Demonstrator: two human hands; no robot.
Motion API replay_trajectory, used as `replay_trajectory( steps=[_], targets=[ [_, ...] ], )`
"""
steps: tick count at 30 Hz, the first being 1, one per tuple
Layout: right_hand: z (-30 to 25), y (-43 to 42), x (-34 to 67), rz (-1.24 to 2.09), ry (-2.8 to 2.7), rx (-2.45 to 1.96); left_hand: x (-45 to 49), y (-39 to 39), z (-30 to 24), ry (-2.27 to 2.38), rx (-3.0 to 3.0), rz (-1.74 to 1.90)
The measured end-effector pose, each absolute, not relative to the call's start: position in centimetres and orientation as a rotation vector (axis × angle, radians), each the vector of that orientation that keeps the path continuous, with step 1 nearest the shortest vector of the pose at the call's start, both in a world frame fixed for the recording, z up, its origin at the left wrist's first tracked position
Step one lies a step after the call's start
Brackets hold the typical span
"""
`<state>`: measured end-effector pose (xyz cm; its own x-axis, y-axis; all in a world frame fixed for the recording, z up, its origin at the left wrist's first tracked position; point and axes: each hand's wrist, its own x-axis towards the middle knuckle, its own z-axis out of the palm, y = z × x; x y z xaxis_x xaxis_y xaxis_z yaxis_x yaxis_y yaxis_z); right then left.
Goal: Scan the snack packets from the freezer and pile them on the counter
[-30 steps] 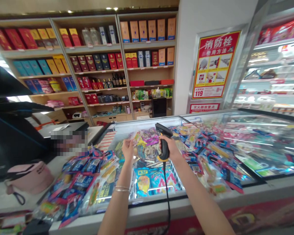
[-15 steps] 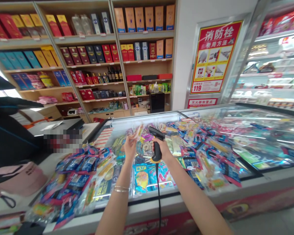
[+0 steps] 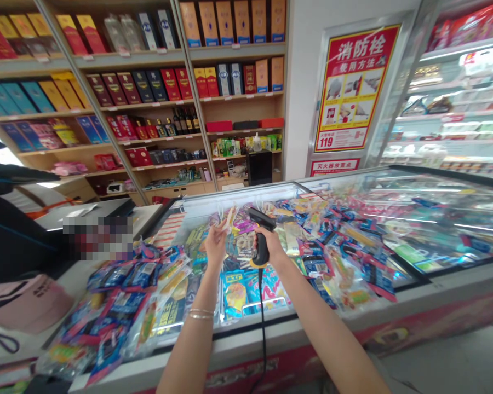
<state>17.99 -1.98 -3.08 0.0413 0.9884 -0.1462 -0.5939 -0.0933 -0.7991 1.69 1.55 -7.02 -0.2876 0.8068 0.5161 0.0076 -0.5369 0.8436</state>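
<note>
My right hand (image 3: 272, 244) grips a black barcode scanner (image 3: 261, 250), its head pointing toward the left and its cable hanging down over the freezer front. Between the fingers of my left hand (image 3: 216, 243) is a small clear-wrapped packet (image 3: 230, 218), close to the scanner's head. The packet's print is too small to read. Below both hands, bright blue ice-cream packs (image 3: 235, 293) and other wrapped items lie in the chest freezer (image 3: 246, 335).
Blue-and-pink packets (image 3: 121, 306) and clear-wrapped corn-shaped items are heaped at the left; a similar pile (image 3: 353, 257) lies at the right. A pink bag (image 3: 28, 303) stands on the left counter. Behind are shelves of boxes (image 3: 213, 24) and a red wall sign (image 3: 355, 90).
The whole view has shifted slightly, with the surroundings moving left and up. Both hands stay close together, still holding the packet and the scanner; the packet sits a little differently in my left fingers.
</note>
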Motion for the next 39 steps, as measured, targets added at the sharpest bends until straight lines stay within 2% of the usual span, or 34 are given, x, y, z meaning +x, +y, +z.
replay_trajectory(
  steps=[5,9,15,18,23,27,32,39],
  targets=[
    [-3.1,-2.2,18.0,1.493,-0.613,-0.859,2.2,1.6,-7.4,1.11,1.405,1.874],
    [-3.0,-1.9,18.0,1.581,-0.56,-0.85,1.5,0.5,-5.5,1.274,1.359,1.93],
    [-2.1,-1.9,15.1,1.725,-0.603,-0.761,-6.3,-3.9,0.1,1.972,1.428,2.032],
    [-1.9,-2.4,12.0,1.835,-0.675,-0.702,-10.9,-7.1,1.9,2.405,1.406,1.902],
    [-3.2,-3.4,6.0,1.949,-0.757,-0.629,-15.6,-10.9,1.6,2.924,1.377,1.384],
    [-5.2,-4.1,2.9,2.038,-0.764,-0.65,-17.3,-11.6,-0.9,3.025,1.474,1.202],
    [-7.4,-4.6,2.1,2.096,-0.748,-0.673,-17.5,-11.7,-4.3,2.935,1.696,1.501],
    [-7.6,-4.4,2.6,2.129,-0.699,-0.649,-18.5,-11.5,-6.3,2.804,1.668,1.609]
  ],
)
